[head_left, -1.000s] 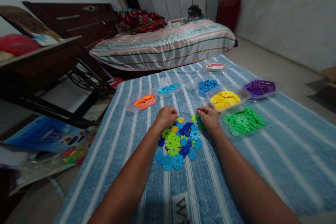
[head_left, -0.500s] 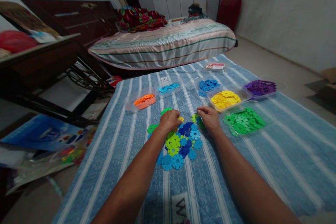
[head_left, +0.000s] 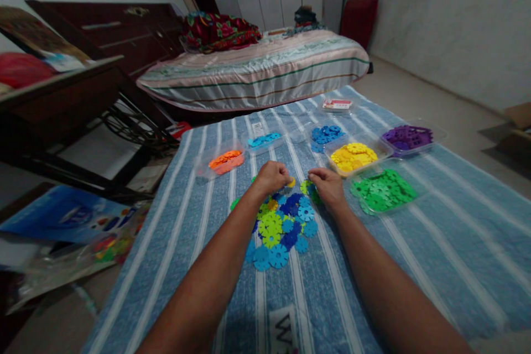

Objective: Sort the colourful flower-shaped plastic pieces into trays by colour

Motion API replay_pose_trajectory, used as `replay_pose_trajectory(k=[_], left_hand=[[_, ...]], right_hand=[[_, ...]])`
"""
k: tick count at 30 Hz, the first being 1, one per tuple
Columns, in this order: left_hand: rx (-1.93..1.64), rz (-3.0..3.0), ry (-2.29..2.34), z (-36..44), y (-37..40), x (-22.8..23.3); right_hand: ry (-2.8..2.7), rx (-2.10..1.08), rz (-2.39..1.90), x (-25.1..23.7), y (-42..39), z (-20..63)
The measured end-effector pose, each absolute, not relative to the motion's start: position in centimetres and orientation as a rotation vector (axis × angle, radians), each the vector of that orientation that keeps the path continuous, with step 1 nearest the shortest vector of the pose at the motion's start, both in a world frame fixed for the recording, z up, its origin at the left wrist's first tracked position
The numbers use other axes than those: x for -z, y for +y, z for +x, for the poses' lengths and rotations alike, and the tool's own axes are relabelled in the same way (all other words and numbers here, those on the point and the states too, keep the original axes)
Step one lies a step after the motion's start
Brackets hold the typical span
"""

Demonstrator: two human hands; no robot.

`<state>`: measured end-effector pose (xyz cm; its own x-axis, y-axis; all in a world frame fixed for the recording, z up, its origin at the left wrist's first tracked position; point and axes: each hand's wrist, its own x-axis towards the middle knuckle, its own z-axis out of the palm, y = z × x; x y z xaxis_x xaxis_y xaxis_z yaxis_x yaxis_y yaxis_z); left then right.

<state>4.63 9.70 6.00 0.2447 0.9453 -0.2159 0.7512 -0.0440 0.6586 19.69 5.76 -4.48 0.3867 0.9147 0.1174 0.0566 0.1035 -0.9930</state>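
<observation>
A loose heap of plastic snowflake discs [head_left: 271, 230] in lime, light blue, dark blue and a little yellow lies on the striped cloth. Above its far edge, my left hand [head_left: 271, 177] is closed, with a yellow snowflake disc [head_left: 291, 182] at its fingertips. My right hand [head_left: 328, 187] rests to the right of the heap with thumb and forefinger pinched together. Right by those fingers and partly under the hand are a lime disc [head_left: 305, 186] and a darker green disc [head_left: 314, 195]. Whether the right fingers grip either one is hidden.
Clear tubs hold sorted discs: orange [head_left: 226, 161], light blue [head_left: 264, 140], blue [head_left: 327, 134], yellow [head_left: 354, 157], purple [head_left: 407, 138] and green [head_left: 384, 190]. A labelled clear box [head_left: 337, 104] sits at the far edge. Beyond stands a bed [head_left: 257, 74]; a sewing-machine table [head_left: 62, 88] is left.
My left hand has lifted and moved slightly away from me and right, with the yellow disc at its fingertips. The right hand stays nearly where it was. The view has shifted slightly.
</observation>
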Motion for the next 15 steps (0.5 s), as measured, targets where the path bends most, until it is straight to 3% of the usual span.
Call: replay_pose_trajectory(k=[4, 8, 15], left_hand=[[-0.694, 1.591, 1.351, 9.1, 9.8, -8.8], [-0.78, 1.667, 1.347, 10.9, 10.1, -9.9], [-0.218, 2.137, 1.586, 4.0, 9.1, -7.7]], right_hand=[[-0.982, -0.817, -1.29, 4.4, 5.7, 19.7], [-0.977, -0.831, -1.294, 4.2, 5.7, 19.7], [-0.965, -0.831, -1.322, 3.9, 5.6, 19.6]])
